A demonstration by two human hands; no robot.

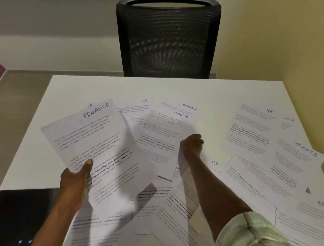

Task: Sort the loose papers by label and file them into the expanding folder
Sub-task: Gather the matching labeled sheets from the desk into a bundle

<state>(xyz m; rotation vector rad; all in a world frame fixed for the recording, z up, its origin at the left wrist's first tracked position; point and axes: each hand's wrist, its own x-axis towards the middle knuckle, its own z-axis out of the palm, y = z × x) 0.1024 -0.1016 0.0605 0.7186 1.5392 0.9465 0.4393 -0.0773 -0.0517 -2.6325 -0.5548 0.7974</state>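
1. At the far left, near my edge of the bench (218, 92), lies a dark object (18, 214). It may be the expanding folder, but I cannot tell for sure, and I see no sheet filed in it. So by my reckoning the filing has not started.

2. My left hand (73, 181) holds up the FINANCE sheet (94, 146), thumb pressed on its face and fingers curled behind, lifted clear of the spread. There may be more than one sheet in that grip; a corner peeks out behind the top edge. This looks like the start of a sorted pile, and it is the only sorted part I can show.

3. Just right of it, flat on the bench, lie an HR sheet (136, 110), an ADMIN sheet (188, 108) and, overlapping that one, a SPORTS sheet (159, 138). All are still loose.

4. My right hand (191, 145) reaches across the middle, fingers curled and pinching the edge of a white sheet (183, 164) which is lifting off the pile. I cannot read its label.

5. Further right there is another HR sheet (252, 130), a second SPORTS sheet (298, 162), and more HR pages nearer me, all overlapping and unsorted.

6. My judgement: I am early in the sort. Nearly every paper remains to be gathered by label, and every group still has to go into the folder.
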